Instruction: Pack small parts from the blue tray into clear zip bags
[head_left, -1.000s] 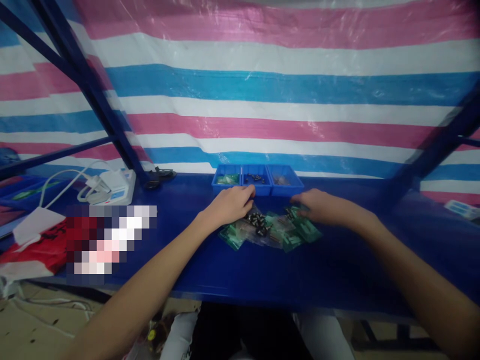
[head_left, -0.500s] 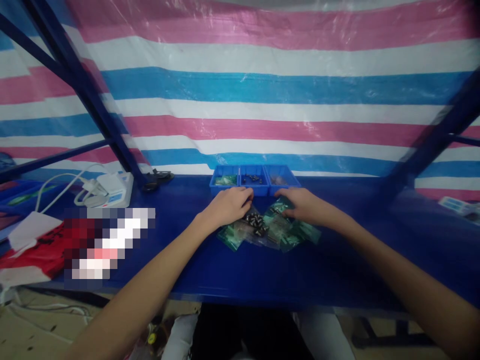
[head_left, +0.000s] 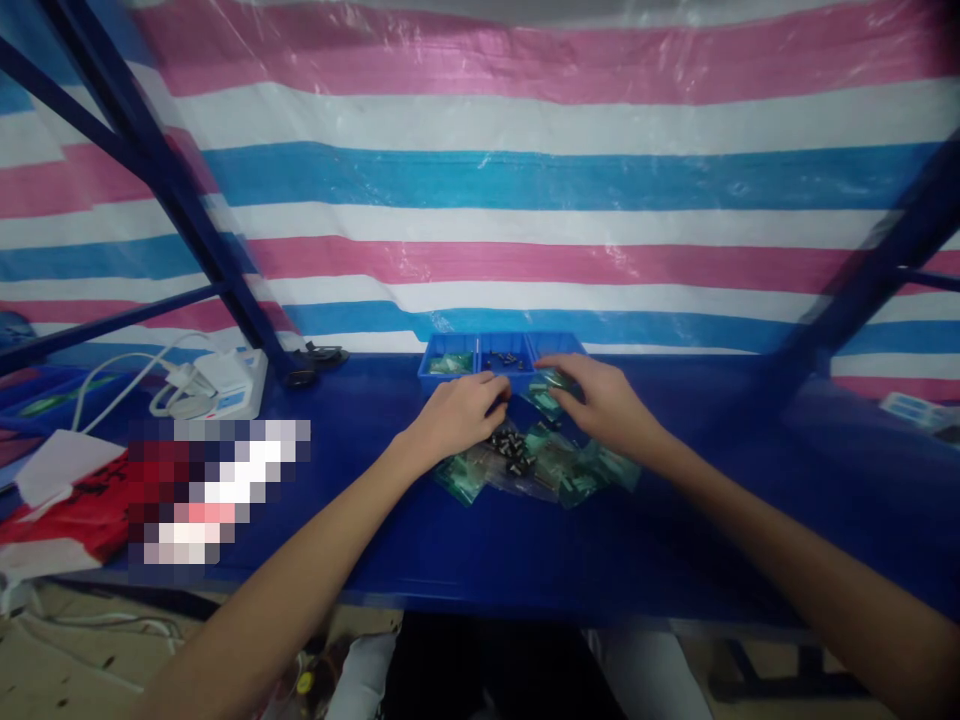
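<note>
A heap of small clear bags [head_left: 555, 470] with green and black parts lies on the blue table [head_left: 525, 540]. My left hand [head_left: 459, 412] rests curled on the heap's left side, by a cluster of black parts [head_left: 510, 445]. Just right of it, my right hand [head_left: 600, 400] is lifted off the heap and pinches one small green bag [head_left: 546, 392] in front of the blue bins [head_left: 501, 360]. The three bins stand in a row at the back; the left one holds green pieces, the middle one dark pieces.
A white power strip [head_left: 225, 385] with cables sits at the left. Red and white bags [head_left: 67, 500] lie at the left edge. Blue frame posts [head_left: 187, 210] slant up on both sides. A striped tarp [head_left: 525, 200] closes the back.
My right hand slid left from the heap's right side, picked up a green bag and raised it toward the bins. My left hand stayed nearly still.
</note>
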